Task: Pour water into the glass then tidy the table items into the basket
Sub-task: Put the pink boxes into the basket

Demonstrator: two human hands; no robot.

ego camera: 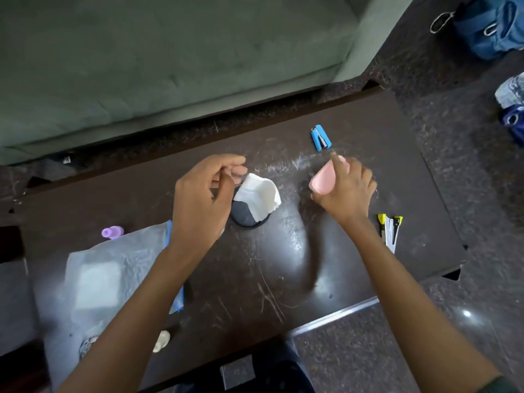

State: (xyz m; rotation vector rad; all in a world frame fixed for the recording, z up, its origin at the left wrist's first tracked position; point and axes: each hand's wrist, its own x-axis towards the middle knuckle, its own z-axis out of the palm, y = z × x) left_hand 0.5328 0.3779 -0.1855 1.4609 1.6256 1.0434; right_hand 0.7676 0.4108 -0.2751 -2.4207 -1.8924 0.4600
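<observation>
My right hand grips a small pink container, tilted and held just above the dark table at centre right. My left hand hovers with curled fingers over the left side of a round black holder. A white tissue drapes over the holder's rim, and my left fingertips lie right beside its upper corner. Whether they pinch anything is hidden. No glass or water bottle is plainly visible.
A blue stapler lies at the far side of the table, and a yellow-tipped stapler near its right edge. A crinkled plastic bag and a purple bottle lie at left. A green sofa stands beyond the table.
</observation>
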